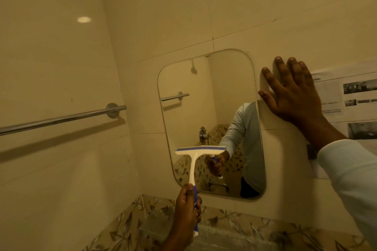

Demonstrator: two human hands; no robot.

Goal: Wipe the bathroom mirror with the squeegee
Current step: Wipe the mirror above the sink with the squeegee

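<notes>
A rounded rectangular mirror [195, 96] hangs on the cream tiled wall. My left hand [186, 208] grips the blue and white handle of a squeegee [192, 161]. Its white blade is level against the lower left part of the glass. My right hand [293, 91] lies flat on the wall just right of the mirror, fingers spread and straight. The glass reflects my sleeve, my hand and the squeegee.
A chrome towel bar [61, 118] runs along the left wall. A printed paper sheet [350, 100] is stuck to the wall at the right, partly under my right hand. A band of leaf-patterned tiles [234, 222] runs below the mirror.
</notes>
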